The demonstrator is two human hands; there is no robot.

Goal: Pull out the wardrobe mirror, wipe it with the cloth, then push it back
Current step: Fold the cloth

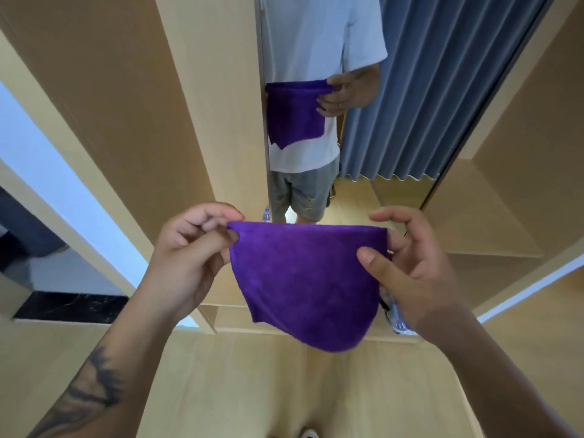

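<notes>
A purple cloth (308, 279) hangs in front of me, stretched between both hands. My left hand (186, 257) pinches its upper left corner, and my right hand (414, 267) pinches its upper right corner. Straight ahead stands the tall wardrobe mirror (410, 90), out of the wardrobe and facing me. It reflects a person in a white shirt holding the same cloth, with blue curtains behind. Neither hand touches the mirror.
Light wooden wardrobe panels (202, 105) flank the mirror on the left, and open wooden shelves (505, 216) lie to its right. A clear plastic bottle (396, 317) stands on the wardrobe base behind my right hand. Pale wooden floor (252, 390) lies below.
</notes>
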